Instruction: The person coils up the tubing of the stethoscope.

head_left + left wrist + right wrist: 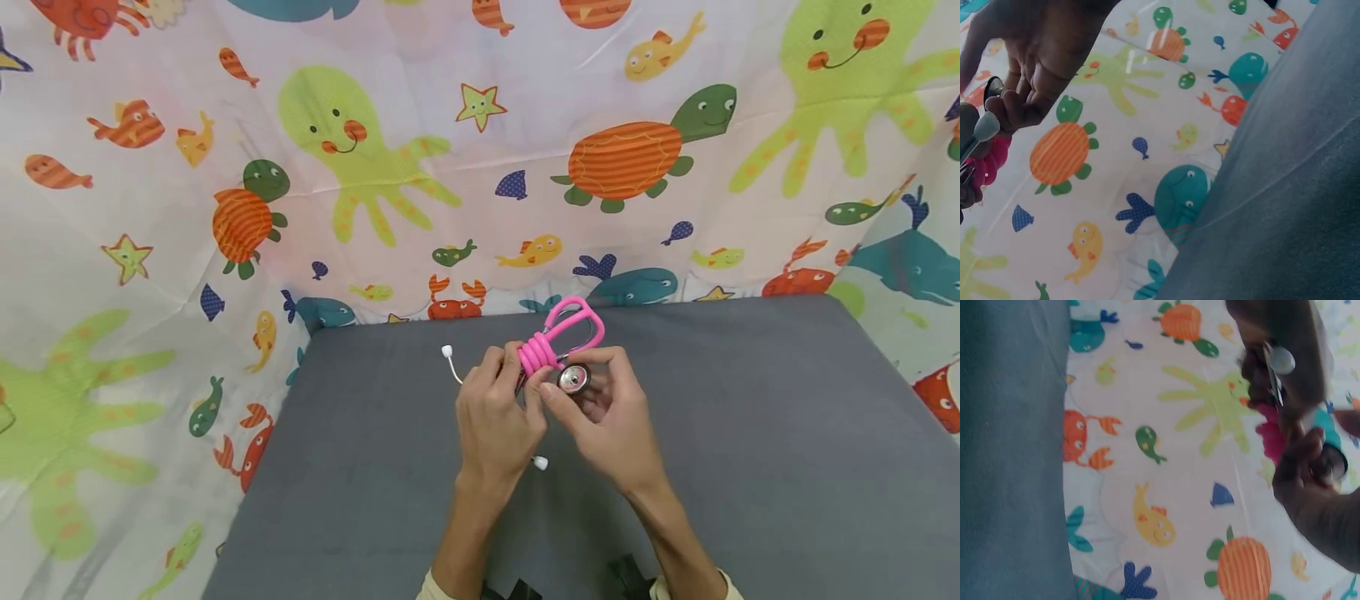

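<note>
From where I stand, the person's two hands meet just right of the middle in the head view, and between them is a stethoscope point(535, 354) with pink tubing. The tubing is wound in several close turns, and a loop of it sticks out above them toward the upper right. The left hand point(498, 417) has its grip closed on the wound part, fingers curled round it. The right hand point(611, 417) keeps a partly open grip, thumb and fingertips pinching the round, dark-rimmed chest piece point(574, 378) at its edge. One white ear tip point(447, 351) pokes out to the upper left of the left hand; the other point(541, 462) shows below, between the wrists. All this is over a grey table point(360, 467). Behind and to both sides hangs a white curtain point(412, 287) printed with octopuses, turtles, crabs and fish. Pale sleeves point(432, 588) reach in along the bottom edge.
</note>
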`<control>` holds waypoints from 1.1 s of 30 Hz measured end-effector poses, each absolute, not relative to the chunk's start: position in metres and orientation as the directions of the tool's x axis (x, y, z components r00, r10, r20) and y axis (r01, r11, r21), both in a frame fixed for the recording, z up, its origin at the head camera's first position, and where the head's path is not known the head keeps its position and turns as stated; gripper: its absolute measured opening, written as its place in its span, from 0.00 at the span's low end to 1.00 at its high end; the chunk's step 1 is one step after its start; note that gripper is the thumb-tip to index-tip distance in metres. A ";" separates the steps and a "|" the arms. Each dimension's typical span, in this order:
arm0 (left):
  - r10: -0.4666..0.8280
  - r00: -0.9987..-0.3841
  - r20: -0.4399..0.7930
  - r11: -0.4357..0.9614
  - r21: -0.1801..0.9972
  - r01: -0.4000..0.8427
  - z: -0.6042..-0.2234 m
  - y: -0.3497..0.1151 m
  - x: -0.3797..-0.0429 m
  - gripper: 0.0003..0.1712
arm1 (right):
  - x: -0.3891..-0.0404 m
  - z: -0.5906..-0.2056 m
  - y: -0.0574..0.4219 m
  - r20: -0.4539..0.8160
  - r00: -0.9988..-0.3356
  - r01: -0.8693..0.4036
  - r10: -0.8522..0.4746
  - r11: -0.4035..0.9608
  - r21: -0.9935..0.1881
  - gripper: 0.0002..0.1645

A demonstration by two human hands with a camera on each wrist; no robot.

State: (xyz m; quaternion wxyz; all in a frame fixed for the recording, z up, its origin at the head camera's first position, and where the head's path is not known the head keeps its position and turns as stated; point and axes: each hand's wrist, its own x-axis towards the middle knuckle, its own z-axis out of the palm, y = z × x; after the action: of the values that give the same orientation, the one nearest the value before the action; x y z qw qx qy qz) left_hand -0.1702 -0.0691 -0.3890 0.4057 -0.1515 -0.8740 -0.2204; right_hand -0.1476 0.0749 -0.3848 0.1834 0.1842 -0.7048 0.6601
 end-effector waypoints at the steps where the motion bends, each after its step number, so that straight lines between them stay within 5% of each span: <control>1: 0.092 -0.623 0.777 0.855 0.259 0.449 -0.389 -0.069 -0.169 0.18 | -0.147 -0.384 0.079 0.494 -0.868 -0.495 -0.059 0.016 -0.869 0.24; 5: 0.137 -0.608 0.782 0.833 0.241 0.498 -0.387 -0.070 -0.168 0.18 | -0.148 -0.383 0.091 0.533 -0.835 -0.528 -0.133 -0.078 -0.846 0.17; 8: 0.187 -0.588 0.787 0.799 0.226 0.558 -0.385 -0.072 -0.168 0.19 | -0.152 -0.381 0.093 0.572 -0.820 -0.570 -0.027 -0.057 -0.820 0.14; 14: 0.205 -0.512 0.834 0.726 0.222 0.651 -0.386 -0.072 -0.168 0.18 | -0.155 -0.372 0.093 0.444 -0.869 -0.448 0.218 0.036 -0.893 0.29; 20: 0.255 -0.414 0.874 0.728 0.108 0.677 -0.392 -0.068 -0.169 0.18 | -0.153 -0.363 0.100 0.318 -0.937 -0.325 0.146 -0.025 -0.945 0.27; 33: 0.354 -0.282 0.891 0.776 -0.112 0.620 -0.384 -0.077 -0.168 0.27 | -0.150 -0.356 0.108 0.283 -0.958 -0.287 0.047 -0.164 -0.944 0.32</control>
State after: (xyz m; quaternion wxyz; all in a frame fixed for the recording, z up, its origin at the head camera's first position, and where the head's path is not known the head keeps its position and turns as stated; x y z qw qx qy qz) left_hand -0.1679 -0.0766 -0.3837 0.5136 -0.3084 -0.7901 -0.1295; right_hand -0.1500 0.1084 -0.3559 0.1101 0.0941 -0.6372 0.7569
